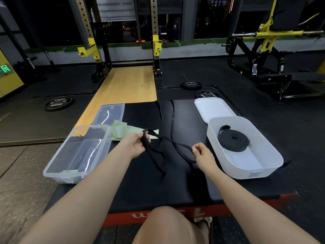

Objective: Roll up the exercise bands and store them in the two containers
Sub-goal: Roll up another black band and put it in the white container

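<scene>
On the black padded platform [158, 187], head view, only one view. Left hand [135, 145] has fingers curled round one end of a thin black band [175, 143], gripping it just above the pad. Right hand [204, 155] pinches the other bend of the same band, thumb and fingers closed on it. Band hangs slack between the hands, twisted, with loops drooping near; its long tails run far, away from the person, up the pad centre. So long axis is near-to-far, while the held stretch lies left-to-right between the grips.

White container [263, 169] sits right, just beside the right hand, already holding a rolled black band [233, 140]. Its white lid [212, 110] lies far of it. Clear container [52, 169] sits left, at the pad's left edge, with a scrap of green in its near corner; clear lid [109, 113] lies beyond it. Green band [126, 131] lies flat, unrolled, far of the left hand, partly draped onto the clear container's rim.

Judgement: rolling not yet started on this band; it needs untwisting first. Right hand is nearer the white container. Open pad lies between the containers, near side free for rolling. Tails could snag on the green band.
</scene>
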